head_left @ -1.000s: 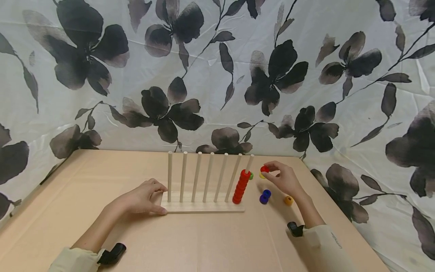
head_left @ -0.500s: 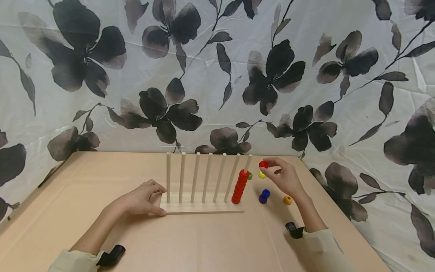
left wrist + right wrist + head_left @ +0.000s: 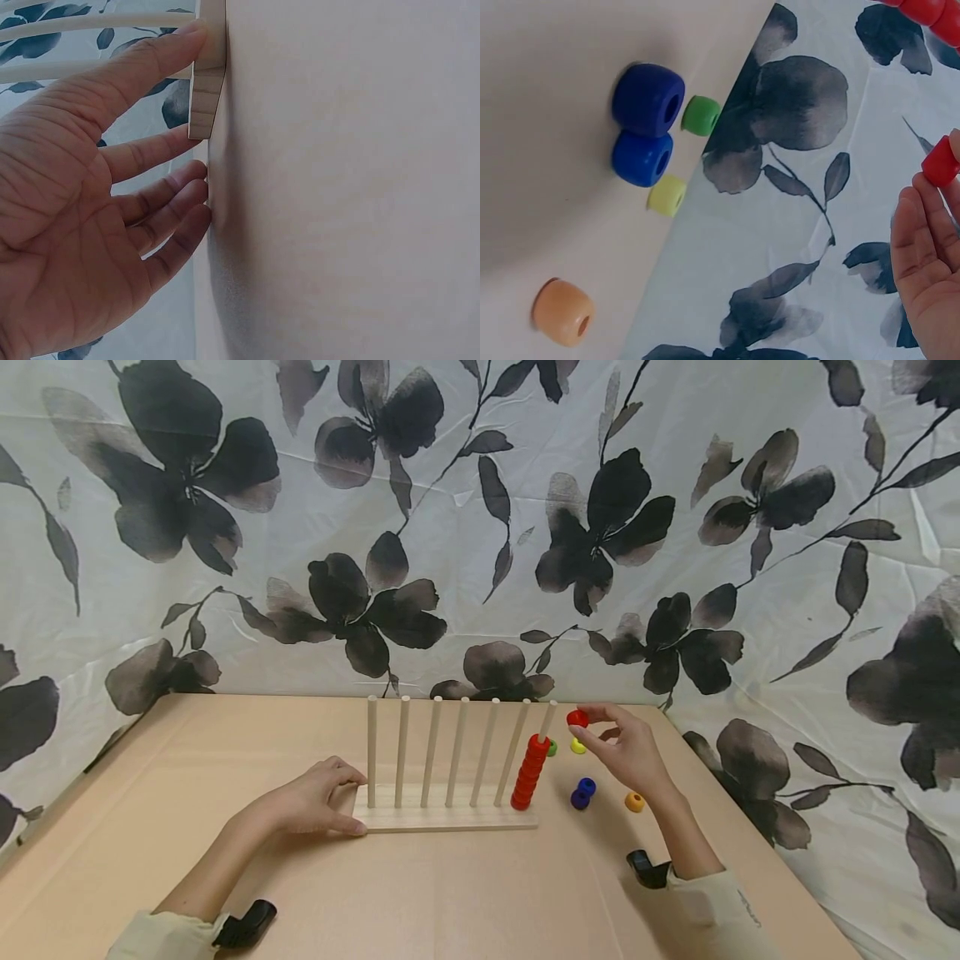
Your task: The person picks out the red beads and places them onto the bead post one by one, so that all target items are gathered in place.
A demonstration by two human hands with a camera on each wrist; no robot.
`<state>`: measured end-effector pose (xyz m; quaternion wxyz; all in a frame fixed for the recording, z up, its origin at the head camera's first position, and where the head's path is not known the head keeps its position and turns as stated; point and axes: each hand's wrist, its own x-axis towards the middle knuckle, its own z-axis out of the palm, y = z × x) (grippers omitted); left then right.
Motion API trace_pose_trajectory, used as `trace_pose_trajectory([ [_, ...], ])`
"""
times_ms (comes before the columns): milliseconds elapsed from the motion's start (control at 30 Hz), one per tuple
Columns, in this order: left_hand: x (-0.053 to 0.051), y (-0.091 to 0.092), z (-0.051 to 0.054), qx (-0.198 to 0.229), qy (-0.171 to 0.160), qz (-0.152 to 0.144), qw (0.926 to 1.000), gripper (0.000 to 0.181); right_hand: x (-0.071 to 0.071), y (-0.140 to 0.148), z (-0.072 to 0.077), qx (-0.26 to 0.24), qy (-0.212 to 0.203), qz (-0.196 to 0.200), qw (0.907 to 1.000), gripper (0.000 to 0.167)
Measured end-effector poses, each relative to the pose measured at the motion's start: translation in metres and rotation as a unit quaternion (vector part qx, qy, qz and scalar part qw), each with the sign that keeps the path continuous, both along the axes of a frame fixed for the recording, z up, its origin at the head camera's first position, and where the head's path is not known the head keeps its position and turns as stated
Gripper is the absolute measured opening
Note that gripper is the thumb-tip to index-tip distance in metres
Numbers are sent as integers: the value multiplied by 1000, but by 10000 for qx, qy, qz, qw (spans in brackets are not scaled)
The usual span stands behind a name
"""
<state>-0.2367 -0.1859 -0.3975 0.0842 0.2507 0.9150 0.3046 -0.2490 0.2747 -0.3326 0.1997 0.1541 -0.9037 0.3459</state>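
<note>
A wooden peg stand (image 3: 450, 818) with several upright pegs stands on the table. Several red beads (image 3: 530, 774) are stacked on its rightmost peg. At the stand's left end, my left hand (image 3: 318, 797) grips the base between thumb and forefinger; in the left wrist view the other fingers of that hand (image 3: 82, 195) are off the wood. My right hand (image 3: 626, 750) pinches a red bead (image 3: 577, 718) in the air, right of the loaded peg and close to its top. In the right wrist view this red bead (image 3: 940, 161) is at the fingertips, cut by the frame edge.
Loose beads lie right of the stand: two blue beads (image 3: 582, 793) touching, an orange bead (image 3: 634, 802), a yellow bead (image 3: 578, 746) and a green bead (image 3: 552, 747) partly behind the stack. A floral cloth (image 3: 480, 527) hangs behind the table (image 3: 420, 893).
The right hand has lifted the red bead up off the yellow one and shifted it slightly left, toward the rightmost peg. The left hand keeps its hold on the stand.
</note>
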Motion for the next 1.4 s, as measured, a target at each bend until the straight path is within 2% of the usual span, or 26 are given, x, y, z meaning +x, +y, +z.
trace_pose_trajectory([
  [567, 1, 0, 0, -25, -9, 4, 10000, 71, 12, -13, 11, -106, 203, 66, 9997, 39],
  [800, 1, 0, 0, -15, 25, -14, 10000, 71, 17, -18, 18, -246, 536, 186, 9981, 42],
  [1133, 0, 1, -1, -17, 7, -16, 10000, 70, 25, -27, 29, -546, 933, 230, 9939, 35],
  [1400, 1, 0, 0, -5, 23, 1, 10000, 69, 29, -36, 36, -512, 1156, 371, 9913, 35],
])
